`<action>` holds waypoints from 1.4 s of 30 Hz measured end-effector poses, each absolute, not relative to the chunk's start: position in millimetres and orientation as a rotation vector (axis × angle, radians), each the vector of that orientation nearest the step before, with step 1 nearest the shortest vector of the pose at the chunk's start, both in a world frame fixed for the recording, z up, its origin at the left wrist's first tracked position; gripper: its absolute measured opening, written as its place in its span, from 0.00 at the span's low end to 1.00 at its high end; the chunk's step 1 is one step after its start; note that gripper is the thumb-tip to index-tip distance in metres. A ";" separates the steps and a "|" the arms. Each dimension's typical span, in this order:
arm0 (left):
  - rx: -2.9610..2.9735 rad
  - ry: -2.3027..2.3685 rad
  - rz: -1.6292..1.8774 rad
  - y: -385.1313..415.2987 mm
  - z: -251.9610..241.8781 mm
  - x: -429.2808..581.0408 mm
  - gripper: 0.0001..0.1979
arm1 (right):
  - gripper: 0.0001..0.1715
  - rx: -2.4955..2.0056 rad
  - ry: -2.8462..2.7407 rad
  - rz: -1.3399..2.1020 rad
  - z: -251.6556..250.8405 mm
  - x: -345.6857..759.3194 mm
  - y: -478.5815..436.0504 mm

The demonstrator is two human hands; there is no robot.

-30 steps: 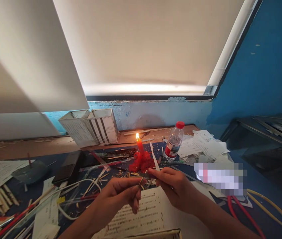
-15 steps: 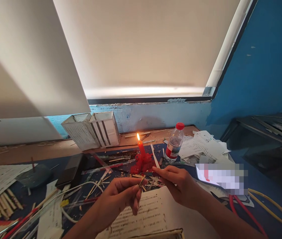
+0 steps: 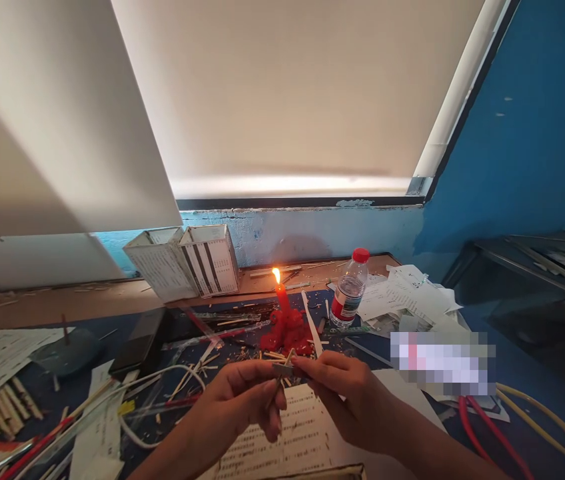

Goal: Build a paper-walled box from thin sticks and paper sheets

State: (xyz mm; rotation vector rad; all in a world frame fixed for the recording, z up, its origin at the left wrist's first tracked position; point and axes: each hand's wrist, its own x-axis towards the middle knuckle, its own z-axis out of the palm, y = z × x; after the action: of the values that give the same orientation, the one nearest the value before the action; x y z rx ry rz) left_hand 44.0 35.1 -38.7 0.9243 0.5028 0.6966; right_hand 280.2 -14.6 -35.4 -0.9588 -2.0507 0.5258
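Note:
My left hand (image 3: 242, 407) is closed in a pinch on a thin pale stick (image 3: 280, 377) that juts up between its fingertips. My right hand (image 3: 347, 393) is closed too, its fingertips pinched on a small dark strip (image 3: 283, 366) that meets the stick's top. Both hands hover close together over a printed paper sheet (image 3: 287, 440). Just beyond them a lit red candle (image 3: 280, 300) stands in a lump of melted red wax (image 3: 287, 331).
A plastic water bottle (image 3: 348, 289) with a red cap stands right of the candle. Two paper boxes (image 3: 182, 261) sit by the wall. Scattered sticks, strips and tubes (image 3: 112, 400) litter the left; crumpled papers (image 3: 407, 293) and a yellow hose (image 3: 547, 420) lie right.
My right hand moved left and closer to my left hand, so the strip now meets the stick. The view shifted slightly.

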 end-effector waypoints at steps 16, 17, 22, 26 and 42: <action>0.985 0.522 0.568 23.7 -28.9 41.1 0.08 | 0.25 -1.215 -1.734 0.178 -27.6 327.5 7.9; 0.981 0.517 0.570 24.0 -28.8 41.5 0.08 | 0.25 -1.168 -1.771 0.217 -26.9 327.6 6.4; 0.937 0.554 0.655 30.5 -33.3 44.2 0.10 | 0.27 -0.971 -2.036 0.462 -32.0 299.9 -9.5; 0.930 0.567 0.676 31.7 -35.7 44.5 0.08 | 0.27 -0.947 -2.052 0.524 -34.3 286.8 -14.0; 0.946 0.613 0.707 32.6 -33.0 37.9 0.08 | 0.25 -1.202 -1.669 0.219 -25.9 326.0 6.3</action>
State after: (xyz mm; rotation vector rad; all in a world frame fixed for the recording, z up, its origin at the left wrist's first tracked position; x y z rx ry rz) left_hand 37.9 32.6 -33.0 0.9457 0.6135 0.7067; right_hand 326.0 6.3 -25.9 -1.2016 -1.6689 0.2186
